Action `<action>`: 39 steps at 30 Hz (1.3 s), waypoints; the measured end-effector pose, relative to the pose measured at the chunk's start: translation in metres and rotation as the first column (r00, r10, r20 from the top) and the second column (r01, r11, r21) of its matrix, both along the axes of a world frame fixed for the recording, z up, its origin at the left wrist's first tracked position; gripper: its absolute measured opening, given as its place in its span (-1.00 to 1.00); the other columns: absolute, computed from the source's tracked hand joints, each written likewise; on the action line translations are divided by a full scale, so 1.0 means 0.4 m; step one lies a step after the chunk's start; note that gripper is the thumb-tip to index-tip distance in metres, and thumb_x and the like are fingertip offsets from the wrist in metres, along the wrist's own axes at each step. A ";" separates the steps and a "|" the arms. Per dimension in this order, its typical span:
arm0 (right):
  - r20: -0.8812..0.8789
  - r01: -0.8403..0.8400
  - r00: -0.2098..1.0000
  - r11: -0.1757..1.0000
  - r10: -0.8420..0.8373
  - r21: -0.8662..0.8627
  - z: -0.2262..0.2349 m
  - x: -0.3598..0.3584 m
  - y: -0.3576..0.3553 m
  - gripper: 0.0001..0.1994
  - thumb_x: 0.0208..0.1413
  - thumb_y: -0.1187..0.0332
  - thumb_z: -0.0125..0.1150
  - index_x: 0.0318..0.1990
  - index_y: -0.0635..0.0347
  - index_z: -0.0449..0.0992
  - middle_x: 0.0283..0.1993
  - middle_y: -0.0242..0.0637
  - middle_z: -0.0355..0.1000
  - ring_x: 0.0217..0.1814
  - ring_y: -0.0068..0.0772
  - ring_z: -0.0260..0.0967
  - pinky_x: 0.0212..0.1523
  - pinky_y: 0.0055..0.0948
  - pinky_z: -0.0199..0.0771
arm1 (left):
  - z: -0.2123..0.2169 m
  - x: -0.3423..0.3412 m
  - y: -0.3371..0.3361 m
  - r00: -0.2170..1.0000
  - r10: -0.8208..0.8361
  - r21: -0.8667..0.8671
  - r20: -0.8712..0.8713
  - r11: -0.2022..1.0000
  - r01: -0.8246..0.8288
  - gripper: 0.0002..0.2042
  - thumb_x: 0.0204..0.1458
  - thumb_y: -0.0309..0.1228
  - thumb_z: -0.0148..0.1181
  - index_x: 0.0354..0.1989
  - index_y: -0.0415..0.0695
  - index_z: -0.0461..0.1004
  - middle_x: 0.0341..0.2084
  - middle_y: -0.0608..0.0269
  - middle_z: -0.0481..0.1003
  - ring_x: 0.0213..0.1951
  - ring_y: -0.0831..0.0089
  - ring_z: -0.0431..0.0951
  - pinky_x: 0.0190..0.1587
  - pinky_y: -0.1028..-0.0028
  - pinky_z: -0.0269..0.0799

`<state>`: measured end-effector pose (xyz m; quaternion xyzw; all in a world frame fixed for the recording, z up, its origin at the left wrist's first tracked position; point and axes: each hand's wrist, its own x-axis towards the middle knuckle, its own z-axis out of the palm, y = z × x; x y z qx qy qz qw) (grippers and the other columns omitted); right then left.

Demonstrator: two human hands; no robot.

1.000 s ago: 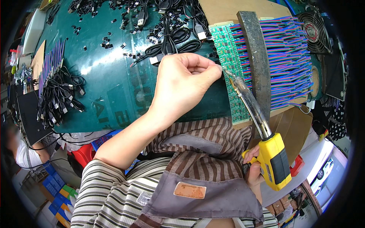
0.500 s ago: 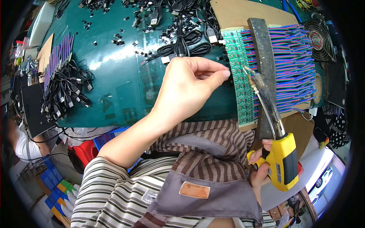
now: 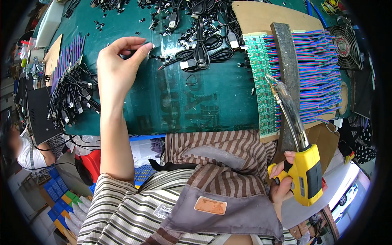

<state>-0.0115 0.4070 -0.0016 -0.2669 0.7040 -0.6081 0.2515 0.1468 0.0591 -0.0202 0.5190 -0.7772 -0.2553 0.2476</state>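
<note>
My left hand [image 3: 120,67] is over the left part of the green mat, thumb and forefinger pinched together. Something tiny may be between the fingertips, but I cannot make it out. Small black components with metal legs [image 3: 154,23] lie scattered beyond and beside those fingertips. At the lower right, my right hand [image 3: 281,179] grips a yellow and black soldering gun [image 3: 307,175], a finger by its trigger. Its long metal tip points up and left over a row of green circuit boards [image 3: 261,87]. Red, blue and black wires [image 3: 316,73] run right from the boards, beneath a dark bar [image 3: 286,61].
Black USB cables [image 3: 200,49] lie coiled at the mat's [image 3: 183,106] far middle. More bundled cables [image 3: 73,96] with purple wires sit at left. A fan [image 3: 345,47] stands at the far right, beside a brown board [image 3: 273,16]. Another person [image 3: 32,153] is at the left edge.
My left hand has moved left across the mat, away from the circuit boards, toward the scattered components. The right hand and soldering gun hold nearly the same place; the view has shifted slightly.
</note>
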 end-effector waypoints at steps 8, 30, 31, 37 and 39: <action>0.004 -0.026 1.000 1.000 0.026 -0.014 -0.011 0.002 0.010 -0.47 0.16 0.04 0.09 0.00 0.38 0.20 -0.05 -0.11 0.20 -0.45 -0.52 0.19 -0.51 -0.52 0.27 | 0.030 -0.009 0.000 0.971 -0.170 -0.145 0.168 0.970 0.195 -0.88 -0.07 -0.46 0.29 -0.36 -0.23 0.59 -0.53 0.39 0.51 -0.48 0.71 0.35 -0.40 0.68 0.23; 0.061 -0.001 0.998 0.999 -0.002 0.048 -0.005 0.002 0.010 -0.42 0.08 -0.06 0.15 -0.08 0.37 0.23 -0.32 -0.23 0.27 -0.50 -0.54 0.20 -0.51 -0.56 0.27 | 0.037 -0.188 0.253 0.844 -0.156 0.659 -0.513 0.558 0.504 -0.77 0.10 -0.49 0.13 -0.10 -0.33 0.50 -0.38 0.19 0.56 -0.39 0.63 0.46 -0.27 0.64 0.42; 0.007 0.047 0.999 0.999 -0.047 0.020 -0.004 0.008 -0.002 -0.42 0.10 -0.03 0.14 -0.06 0.38 0.23 -0.23 -0.18 0.28 -0.50 -0.54 0.20 -0.51 -0.56 0.27 | 0.039 -0.190 0.252 0.847 -0.179 0.668 -0.501 0.542 0.510 -0.76 0.10 -0.48 0.14 -0.10 -0.33 0.50 -0.37 0.18 0.56 -0.39 0.62 0.47 -0.27 0.63 0.42; -0.085 -0.015 0.996 1.000 0.013 -0.019 -0.017 -0.009 0.008 -0.45 0.13 0.05 0.13 0.02 0.41 0.24 0.00 -0.06 0.26 -0.48 -0.54 0.20 -0.52 -0.55 0.26 | 0.034 -0.204 0.248 0.813 0.012 0.729 -0.582 0.451 0.515 -0.78 0.05 -0.49 0.20 -0.19 -0.39 0.51 -0.36 0.09 0.57 -0.33 0.52 0.56 -0.26 0.57 0.51; -0.063 0.004 0.998 1.000 -0.006 -0.029 -0.023 -0.010 0.019 -0.46 0.14 0.06 0.13 0.02 0.41 0.24 0.00 -0.05 0.25 -0.47 -0.55 0.19 -0.52 -0.54 0.26 | 0.030 -0.210 0.244 0.818 0.029 0.745 -0.574 0.434 0.508 -0.79 0.04 -0.48 0.21 -0.22 -0.40 0.51 -0.37 0.07 0.57 -0.34 0.50 0.57 -0.27 0.56 0.53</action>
